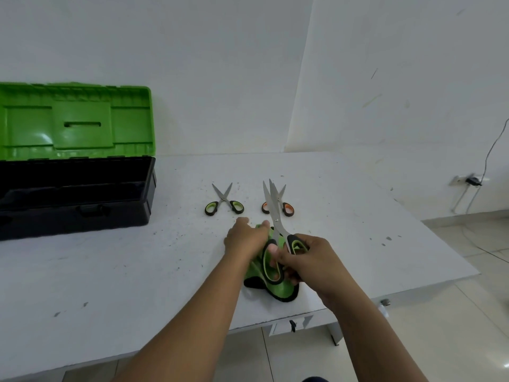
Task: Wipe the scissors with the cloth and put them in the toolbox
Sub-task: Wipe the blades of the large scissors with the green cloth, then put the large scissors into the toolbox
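right hand (305, 260) gripping scissors (275, 224), above cloth (278, 290)

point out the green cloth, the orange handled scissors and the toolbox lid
green cloth (279, 290): head view, on the folded lower part near the table edge
orange handled scissors (288, 208): head view, on the right handle loop
toolbox lid (77, 119): head view, on the lid's inner face

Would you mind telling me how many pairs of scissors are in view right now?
3. The large green-handled scissors are held in the right hand above the cloth; the small green-handled scissors and the orange-handled scissors lie on the table. The toolbox interior is too dark to check.
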A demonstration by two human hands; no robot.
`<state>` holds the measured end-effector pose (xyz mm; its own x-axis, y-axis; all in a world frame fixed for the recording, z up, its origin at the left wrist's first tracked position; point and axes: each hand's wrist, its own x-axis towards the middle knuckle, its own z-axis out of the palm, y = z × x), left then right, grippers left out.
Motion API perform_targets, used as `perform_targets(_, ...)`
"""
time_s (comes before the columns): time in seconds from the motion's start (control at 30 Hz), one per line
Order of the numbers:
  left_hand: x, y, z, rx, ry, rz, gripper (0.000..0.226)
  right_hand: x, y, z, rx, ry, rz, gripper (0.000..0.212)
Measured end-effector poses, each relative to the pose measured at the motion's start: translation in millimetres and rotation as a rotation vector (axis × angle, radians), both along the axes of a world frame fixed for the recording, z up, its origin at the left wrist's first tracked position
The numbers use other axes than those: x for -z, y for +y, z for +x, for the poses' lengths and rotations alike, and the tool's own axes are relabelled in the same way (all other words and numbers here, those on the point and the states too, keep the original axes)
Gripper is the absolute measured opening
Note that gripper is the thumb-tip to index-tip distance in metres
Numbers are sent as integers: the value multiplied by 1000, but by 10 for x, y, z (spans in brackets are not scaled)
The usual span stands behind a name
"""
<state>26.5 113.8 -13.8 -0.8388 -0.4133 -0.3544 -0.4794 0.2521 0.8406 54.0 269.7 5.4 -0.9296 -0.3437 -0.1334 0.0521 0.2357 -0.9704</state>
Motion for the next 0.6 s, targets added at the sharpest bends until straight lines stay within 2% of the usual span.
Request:
perform_targets(0.07,-65,-35,23,-78,80,-140,50,4,-14,-21,5,20,2,33)
perform_targets(0.1,-106,-69,38,-105,164,-138,43,5,-21,-31,6,27,4,35)
perform_targets(0.17,-220,-126,80,-80,308,31,44,1,-52,-44,-1,33,10,37)
perform_targets(0.23,-347,-163,157,-10,348,208,45,-10,-104,-43,-12,27,21,33)
perform_targets(0.3,-378,-223,205,13,397,256,37,-22,-168,-31,-15,16,18,30)
perform_targets(0.5,-350,-381,352,57,384,276,22,-77,-362,45,-5,17,31,28)
perform_targets(0.6,-357,-444,450,86,366,312,23,-122,-468,119,8,37,-24,25)
